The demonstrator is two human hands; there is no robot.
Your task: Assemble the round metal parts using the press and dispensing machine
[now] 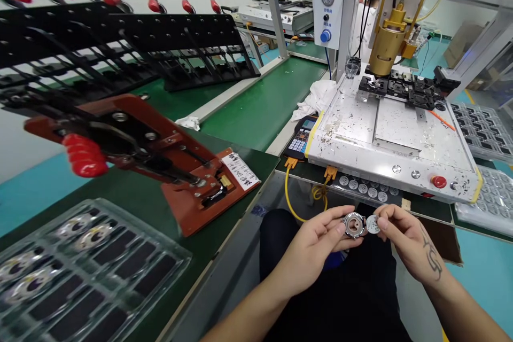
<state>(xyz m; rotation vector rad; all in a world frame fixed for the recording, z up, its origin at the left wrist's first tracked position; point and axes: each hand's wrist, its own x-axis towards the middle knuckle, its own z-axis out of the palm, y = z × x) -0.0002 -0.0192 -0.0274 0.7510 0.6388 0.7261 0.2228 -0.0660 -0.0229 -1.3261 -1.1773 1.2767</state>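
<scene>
My left hand [310, 248] grips a round silver watch case [355, 225] between thumb and fingers, above my lap. Through its ring a pinkish inside shows. Close by on the right, my right hand [406, 240] pinches a small round pale disc [373, 224] with dark markings, held upright beside the case. The disc's left edge is very near the case; whether they touch I cannot tell.
A red-brown toggle press [212, 192] with a red handle stands at left, behind a clear tray [100, 256] of metal parts. Ahead right is a white machine [360, 139] with a gold head. Yellow cables [288, 192] hang below it. Black clamp racks [180, 43] stand behind.
</scene>
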